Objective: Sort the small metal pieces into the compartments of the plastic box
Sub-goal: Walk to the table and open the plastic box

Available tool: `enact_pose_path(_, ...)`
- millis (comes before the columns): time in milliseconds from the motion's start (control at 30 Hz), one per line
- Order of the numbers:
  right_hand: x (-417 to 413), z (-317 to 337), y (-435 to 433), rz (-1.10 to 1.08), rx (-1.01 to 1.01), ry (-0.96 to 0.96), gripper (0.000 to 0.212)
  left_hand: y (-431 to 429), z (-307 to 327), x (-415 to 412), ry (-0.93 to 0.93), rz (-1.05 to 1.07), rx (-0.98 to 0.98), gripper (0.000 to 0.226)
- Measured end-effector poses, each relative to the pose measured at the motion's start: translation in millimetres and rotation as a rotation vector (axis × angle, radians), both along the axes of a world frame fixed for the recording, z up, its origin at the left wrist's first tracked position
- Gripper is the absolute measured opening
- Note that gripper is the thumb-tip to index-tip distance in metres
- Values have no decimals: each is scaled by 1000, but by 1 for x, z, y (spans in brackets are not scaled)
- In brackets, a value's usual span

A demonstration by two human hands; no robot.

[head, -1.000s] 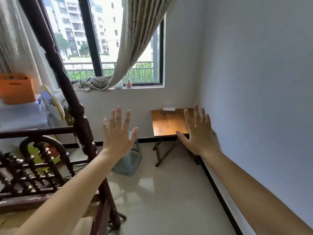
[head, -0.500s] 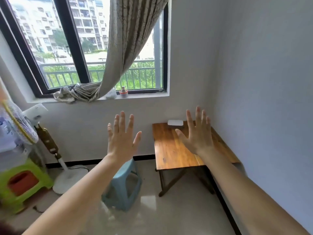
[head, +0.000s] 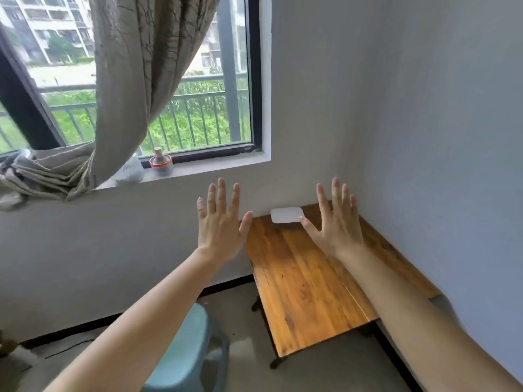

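- The main risk, as I judged it, was the reach: the plastic box (head: 287, 215) lay at the far end of the wooden bench (head: 305, 290), hard against the wall, and a hasty grab across the whole length of the top could have knocked it or tipped it.
- If the box held loose metal pieces, a jolt would likely have scattered them over the bench or onto the floor. No such pieces could be made out from where I stood; the box showed only as a pale, blurred rectangle, and its compartments could not be told.
- The blue plastic stool (head: 186, 355) stood low beside the bench, in the path of anyone stepping closer, so a stumble looked possible.
- The left hand (head: 219, 224) was raised in the air with its back to the wearer, fingers (head: 220, 193) spread wide and pointing up, gripping nothing, off the bench's left edge.
- The right hand (head: 338, 224) was held the same way above the far part of the bench, splayed and empty, its thumb tip appearing just beside the box, though whether it touched could not be told.
- Both forearms were stretched straight forward, bare.
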State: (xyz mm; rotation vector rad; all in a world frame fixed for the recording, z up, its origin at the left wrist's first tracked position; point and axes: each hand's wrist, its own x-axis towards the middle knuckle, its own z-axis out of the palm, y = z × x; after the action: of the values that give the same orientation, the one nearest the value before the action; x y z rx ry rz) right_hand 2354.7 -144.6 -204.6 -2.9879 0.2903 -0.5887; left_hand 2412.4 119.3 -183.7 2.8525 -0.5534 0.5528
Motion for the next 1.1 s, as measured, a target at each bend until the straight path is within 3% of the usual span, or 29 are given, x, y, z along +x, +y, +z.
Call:
enact_pose_path(267,80,-27,-42,-237,55,81,88,-72,-28,149,105,-216,50,71)
enact_pose_path(733,193,-96,-134,-427,170,211,87,-179,-107,284,271,-328,179,69)
enact_pose_path(933,212,-171,-146,-494,230,322,86,-216,-188,330,390,-441,297,68)
enact_pose_path(1100,225,-256,-153,-676,309,415,86,-254,-286,374,509,-549,386,70)
